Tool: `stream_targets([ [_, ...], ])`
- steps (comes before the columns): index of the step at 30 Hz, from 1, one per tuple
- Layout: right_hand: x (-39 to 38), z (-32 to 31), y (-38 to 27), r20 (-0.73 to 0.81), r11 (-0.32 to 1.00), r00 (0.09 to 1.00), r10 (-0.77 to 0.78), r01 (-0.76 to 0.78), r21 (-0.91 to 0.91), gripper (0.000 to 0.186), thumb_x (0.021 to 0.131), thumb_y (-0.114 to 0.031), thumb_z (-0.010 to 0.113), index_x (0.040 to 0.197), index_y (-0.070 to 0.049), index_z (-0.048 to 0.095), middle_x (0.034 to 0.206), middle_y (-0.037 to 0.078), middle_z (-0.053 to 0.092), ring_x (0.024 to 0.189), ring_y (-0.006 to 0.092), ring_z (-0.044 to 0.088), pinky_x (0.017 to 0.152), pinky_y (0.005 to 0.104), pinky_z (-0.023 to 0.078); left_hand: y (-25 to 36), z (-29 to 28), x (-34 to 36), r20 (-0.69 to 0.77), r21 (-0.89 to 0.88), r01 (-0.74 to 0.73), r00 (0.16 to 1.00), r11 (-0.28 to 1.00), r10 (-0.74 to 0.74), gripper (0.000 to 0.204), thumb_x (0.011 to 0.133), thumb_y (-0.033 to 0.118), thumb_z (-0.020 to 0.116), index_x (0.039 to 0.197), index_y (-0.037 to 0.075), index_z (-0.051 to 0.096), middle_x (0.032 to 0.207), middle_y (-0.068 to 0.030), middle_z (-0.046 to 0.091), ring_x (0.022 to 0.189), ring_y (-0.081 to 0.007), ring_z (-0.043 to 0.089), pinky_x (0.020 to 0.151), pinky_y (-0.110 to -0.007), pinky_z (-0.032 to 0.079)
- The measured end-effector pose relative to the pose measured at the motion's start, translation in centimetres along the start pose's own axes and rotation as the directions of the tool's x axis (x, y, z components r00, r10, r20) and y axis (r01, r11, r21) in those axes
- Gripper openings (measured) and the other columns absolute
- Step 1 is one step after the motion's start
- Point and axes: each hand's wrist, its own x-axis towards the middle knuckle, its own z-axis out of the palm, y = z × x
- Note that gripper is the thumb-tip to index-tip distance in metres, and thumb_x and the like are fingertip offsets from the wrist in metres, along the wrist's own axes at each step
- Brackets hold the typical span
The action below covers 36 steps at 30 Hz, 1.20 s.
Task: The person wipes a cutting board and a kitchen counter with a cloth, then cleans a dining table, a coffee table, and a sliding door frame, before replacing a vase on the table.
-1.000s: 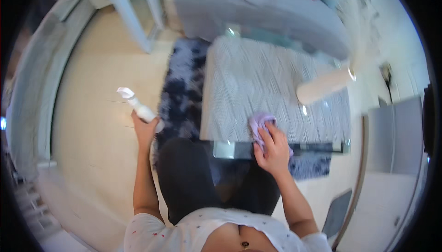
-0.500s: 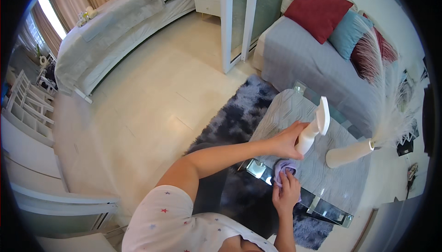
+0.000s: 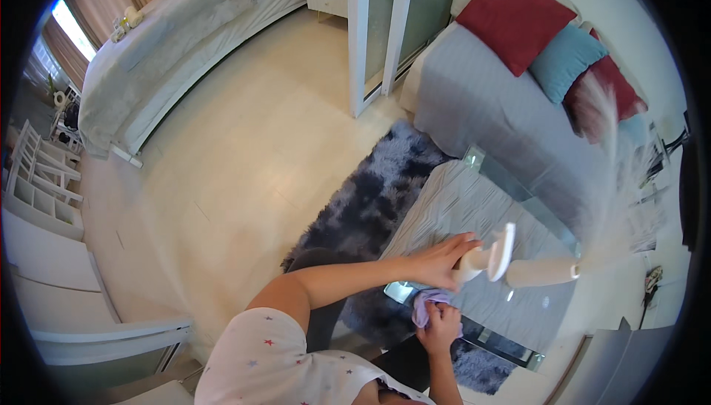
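Note:
My left hand [image 3: 438, 263] is wrapped round a white spray bottle [image 3: 469, 264]. Its trigger head tilts up and to the right, above the low table [image 3: 429, 209] with its grey, zigzag-patterned top. Below it, at the table's near edge, a bunched purple cloth [image 3: 422, 307] lies under the fingers of my right hand [image 3: 441, 326], which grip it. Just beyond the bottle head is a cream vase [image 3: 544, 272] holding pale feathery plumes [image 3: 611, 175], blurred in this view.
A shaggy dark grey rug [image 3: 355, 194] lies under the table. Behind stands a sofa [image 3: 489, 109] with red cushions [image 3: 515, 20] and a blue cushion [image 3: 566, 61]. A glass-panelled partition [image 3: 378, 35] stands left of the sofa; a bed [image 3: 170, 49] is at the far left.
The view has shifted a little. My left hand has brought the spray bottle nearer to me, and my right hand has moved the purple cloth leftward and nearer. The plumes have become blurred.

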Motion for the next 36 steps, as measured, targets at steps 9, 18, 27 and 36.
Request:
stream_targets([
  [9,2.2,-0.8,-1.3,0.223,0.962,0.939,0.263,-0.239,-0.13,0.036,0.07,-0.014,0.059,0.106,-0.013,0.053,0.1,0.013,0.054,0.093,0.0311,0.053,0.077,0.0436,0.04,12.8,-9.1,-3.9,0.038,0.145,0.47,0.877,0.871,-0.48,0.114,0.063,0.029,0.081,0.141,-0.004,0.005,0.142,-0.03,0.017,0.135,-0.0397,0.017,0.11,-0.041,0.019],
  [18,8.7,-13.7,-13.3,0.687,0.729,0.667,0.288,-0.618,0.295,0.043,0.086,-0.044,0.054,0.106,-0.006,0.057,0.098,0.019,0.064,0.093,0.0349,0.061,0.077,0.0421,0.048,24.3,-16.8,-9.9,0.578,0.13,0.815,0.4,0.564,-0.711,0.096,0.08,0.052,0.062,0.142,-0.002,0.014,0.137,-0.0274,0.035,0.126,-0.0329,0.038,0.102,-0.037,0.031],
  [27,25.2,-21.3,-27.7,0.478,0.456,0.873,0.095,-0.465,0.759,0.034,0.083,-0.03,0.061,0.103,-0.002,0.06,0.087,0.012,0.066,0.08,0.0179,0.061,0.072,0.032,0.048,29.9,-24.5,-10.9,0.037,-0.562,0.672,0.603,0.482,-0.797,0.027,0.084,0.007,0.057,0.109,0.002,0.053,0.096,-0.007,0.059,0.087,-0.0157,0.058,0.073,-0.028,0.048],
  [36,37.9,-16.3,-39.1,0.358,0.47,0.93,0.087,-0.355,0.808,0.029,0.084,-0.029,0.056,0.092,-0.002,0.063,0.087,0.019,0.065,0.079,0.0303,0.063,0.071,0.0358,0.048,29.7,-42.4,-16.2,-0.366,-0.687,0.393,0.54,0.612,-0.758,0.016,0.087,0.001,0.049,0.102,0.0,0.052,0.098,-0.0074,0.056,0.09,-0.017,0.057,0.077,-0.029,0.048],
])
